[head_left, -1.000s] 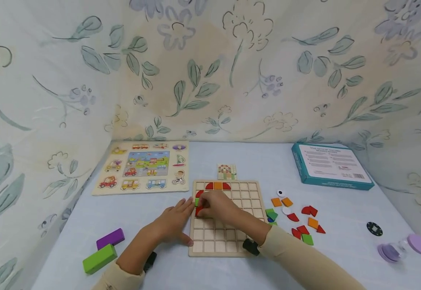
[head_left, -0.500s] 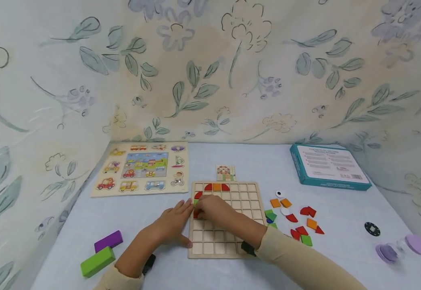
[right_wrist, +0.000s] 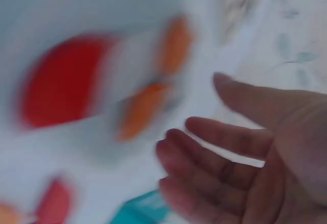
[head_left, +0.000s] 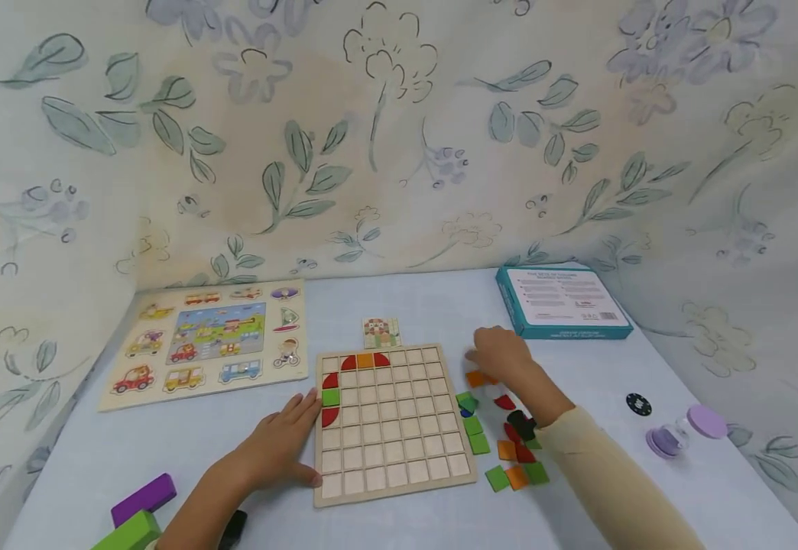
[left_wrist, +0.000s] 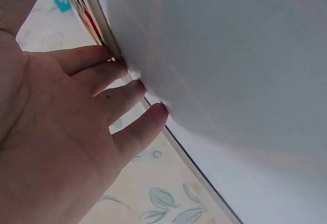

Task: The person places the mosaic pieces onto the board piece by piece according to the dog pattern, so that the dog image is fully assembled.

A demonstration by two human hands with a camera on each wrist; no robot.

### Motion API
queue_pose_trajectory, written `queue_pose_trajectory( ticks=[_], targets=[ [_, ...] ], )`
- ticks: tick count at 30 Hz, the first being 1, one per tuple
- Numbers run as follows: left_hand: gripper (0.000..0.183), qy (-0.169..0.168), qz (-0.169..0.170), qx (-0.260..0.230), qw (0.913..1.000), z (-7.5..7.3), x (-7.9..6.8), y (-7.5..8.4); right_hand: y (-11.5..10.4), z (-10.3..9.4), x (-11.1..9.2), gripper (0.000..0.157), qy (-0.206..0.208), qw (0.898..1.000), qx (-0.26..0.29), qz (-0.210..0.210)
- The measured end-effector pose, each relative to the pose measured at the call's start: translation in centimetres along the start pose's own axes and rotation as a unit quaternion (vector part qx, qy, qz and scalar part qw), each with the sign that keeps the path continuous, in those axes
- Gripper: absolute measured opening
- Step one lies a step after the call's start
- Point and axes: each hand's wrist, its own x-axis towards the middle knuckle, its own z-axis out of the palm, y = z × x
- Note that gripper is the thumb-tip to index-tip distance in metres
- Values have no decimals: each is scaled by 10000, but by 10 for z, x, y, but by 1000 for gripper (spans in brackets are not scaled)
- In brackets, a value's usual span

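Logged remotely: I have the wooden grid board (head_left: 394, 432) mid-tabletop (head_left: 433, 302), the left grip (head_left: 271, 443) with fingers extended against its 9 o'clock edge, likely steadying it, and a picture card (head_left: 381, 333) just beyond 12 o'clock, presumably placed for viewing. At 2 o'clock from the board, the right grip (head_left: 502, 357) is relaxed, holding nothing I can see, near orange tiles (head_left: 475, 379); the loose stock probably sits that side for reach. Farther toward 2 o'clock, the teal box (head_left: 574, 333) shows a barcode (head_left: 614, 314) and print too small for me to read reliably.
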Motion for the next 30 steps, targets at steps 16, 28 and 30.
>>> queue_pose_trajectory(
  ticks=[16, 28, 30],
  targets=[
    [106, -72, 47, -96, 9999, -3, -2, 2, -65, 3, -1, 23, 195, 9638, 1474, -2212],
    [105, -101, 51, -120, 9999, -3, -2, 1, -147, 20, 14, 26, -168, 9467, 1110, -3018],
    [105, -77, 61, -148, 9998, -3, -3, 0, -151, 21, 15, 26, -186, 9480, 1054, -2999]
  ],
)
